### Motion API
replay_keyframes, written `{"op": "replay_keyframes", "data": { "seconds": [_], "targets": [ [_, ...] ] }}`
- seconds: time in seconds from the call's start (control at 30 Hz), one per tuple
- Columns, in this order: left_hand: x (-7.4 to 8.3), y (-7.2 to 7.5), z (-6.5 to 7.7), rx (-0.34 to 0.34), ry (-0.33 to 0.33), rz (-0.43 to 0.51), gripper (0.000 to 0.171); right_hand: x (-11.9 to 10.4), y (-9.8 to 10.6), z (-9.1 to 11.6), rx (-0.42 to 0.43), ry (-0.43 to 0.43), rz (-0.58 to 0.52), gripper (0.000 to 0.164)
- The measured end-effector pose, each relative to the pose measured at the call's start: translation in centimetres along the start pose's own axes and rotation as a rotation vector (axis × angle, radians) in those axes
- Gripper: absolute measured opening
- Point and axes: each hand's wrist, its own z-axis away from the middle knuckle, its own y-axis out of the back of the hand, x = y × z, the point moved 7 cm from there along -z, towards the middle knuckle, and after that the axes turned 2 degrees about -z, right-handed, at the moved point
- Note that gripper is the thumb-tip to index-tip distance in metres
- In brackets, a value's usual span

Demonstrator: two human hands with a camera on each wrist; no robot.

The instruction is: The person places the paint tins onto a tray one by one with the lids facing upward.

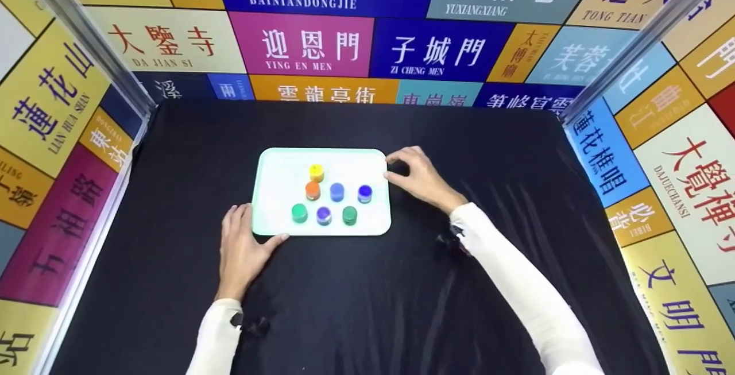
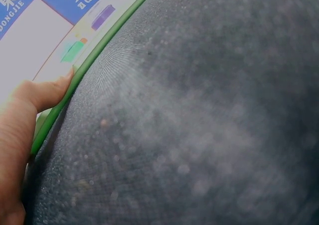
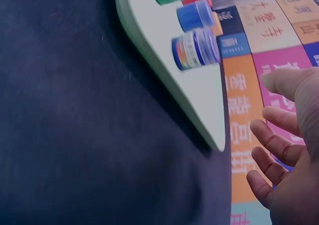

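Note:
A pale green tray (image 1: 275, 191) lies on the black cloth, bearing several small paint jars. A yellow jar (image 1: 316, 172) stands at the back, with an orange jar (image 1: 312, 190), a light blue jar (image 1: 337, 192) and a dark blue jar (image 1: 364, 193) before it. In front are a green jar (image 1: 300, 213), a purple jar (image 1: 324, 215) and a dark green jar (image 1: 349, 215). My left hand (image 1: 242, 248) spans the tray's front left corner, its thumb (image 2: 55, 91) against the rim. Beside the right edge is my right hand (image 1: 422, 180), fingers loosely bent, holding nothing.
Black cloth (image 1: 367, 306) covers the table around the tray. Panels printed with coloured Chinese signs (image 1: 301, 45) stand at the back and both sides, joined by metal corner posts (image 1: 637, 47). Small black devices are strapped at both wrists, over white sleeves (image 1: 517, 283).

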Motion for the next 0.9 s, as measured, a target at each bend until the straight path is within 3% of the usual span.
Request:
{"op": "replay_keyframes", "data": {
  "seconds": [0.2,0.6,0.9],
  "targets": [
    [0.0,0.1,0.0,0.011,-0.008,0.005,0.105,0.7,2.0,2.1,0.036,-0.015,-0.002,0.037],
    [0.0,0.1,0.1,0.012,-0.004,-0.002,0.106,3.1,3.5,6.5,0.056,-0.055,0.006,0.036],
    [0.1,0.1,0.1,0.017,-0.01,0.0,0.106,4.8,5.5,10.4,0.12,-0.102,0.008,0.034]
  ]
}}
